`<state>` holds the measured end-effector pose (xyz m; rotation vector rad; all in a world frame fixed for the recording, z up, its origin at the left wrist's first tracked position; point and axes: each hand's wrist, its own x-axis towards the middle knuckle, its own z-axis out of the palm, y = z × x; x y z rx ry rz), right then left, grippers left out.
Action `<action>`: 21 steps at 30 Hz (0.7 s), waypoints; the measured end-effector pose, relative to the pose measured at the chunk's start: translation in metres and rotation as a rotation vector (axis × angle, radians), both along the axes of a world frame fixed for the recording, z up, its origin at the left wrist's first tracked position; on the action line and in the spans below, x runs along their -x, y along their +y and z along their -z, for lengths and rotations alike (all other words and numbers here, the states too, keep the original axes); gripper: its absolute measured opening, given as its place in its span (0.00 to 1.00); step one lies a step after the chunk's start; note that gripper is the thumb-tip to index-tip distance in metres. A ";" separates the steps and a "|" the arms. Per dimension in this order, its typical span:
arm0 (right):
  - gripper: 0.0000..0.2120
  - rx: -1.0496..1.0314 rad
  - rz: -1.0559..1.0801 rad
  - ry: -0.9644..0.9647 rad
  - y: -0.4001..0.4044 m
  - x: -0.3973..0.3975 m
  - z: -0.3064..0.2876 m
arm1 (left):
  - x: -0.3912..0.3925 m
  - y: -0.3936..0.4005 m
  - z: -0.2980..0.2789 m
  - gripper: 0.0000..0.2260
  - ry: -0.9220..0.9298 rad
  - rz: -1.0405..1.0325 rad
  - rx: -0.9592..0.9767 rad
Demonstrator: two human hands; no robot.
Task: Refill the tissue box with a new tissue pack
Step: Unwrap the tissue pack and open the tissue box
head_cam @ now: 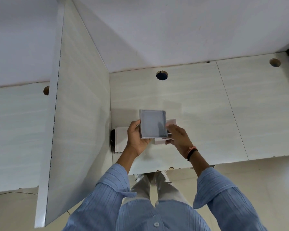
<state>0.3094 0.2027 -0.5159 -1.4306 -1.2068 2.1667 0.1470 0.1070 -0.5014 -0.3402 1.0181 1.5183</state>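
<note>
A square grey tissue box (153, 124) is held up above the desk, with one flat grey face turned toward me. My left hand (136, 136) grips its left edge. My right hand (178, 137) is at the box's lower right corner, its fingers against a pale pink-white tissue pack (171, 122) that shows behind and below the box. A flat white piece (121, 140) lies on the desk to the left, partly hidden by my left hand.
The white desk (207, 114) has a white divider panel (80, 97) on the left and a wall behind. Round cable holes (161, 75) sit near the back edge. A dark object (112, 140) leans at the divider's base. My legs and the floor show below the desk edge.
</note>
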 end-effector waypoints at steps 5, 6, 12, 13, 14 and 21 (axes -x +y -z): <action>0.05 -0.183 0.198 -0.050 0.024 -0.015 0.003 | -0.005 0.015 -0.003 0.09 0.283 0.096 0.114; 0.06 -0.214 0.242 -0.100 0.033 -0.023 0.005 | -0.002 0.013 -0.001 0.08 0.386 0.120 0.164; 0.13 -0.283 0.368 -0.518 0.072 -0.078 0.044 | 0.016 -0.013 0.014 0.10 0.888 0.130 0.555; 0.14 -0.275 0.358 -0.572 0.073 -0.085 0.051 | 0.017 -0.017 0.016 0.11 0.915 0.150 0.627; 0.14 -0.273 0.339 -0.620 0.073 -0.090 0.056 | 0.019 -0.021 0.019 0.13 0.929 0.174 0.692; 0.14 -0.233 0.225 -0.716 0.063 -0.091 0.068 | 0.026 -0.042 0.050 0.19 1.052 0.290 0.822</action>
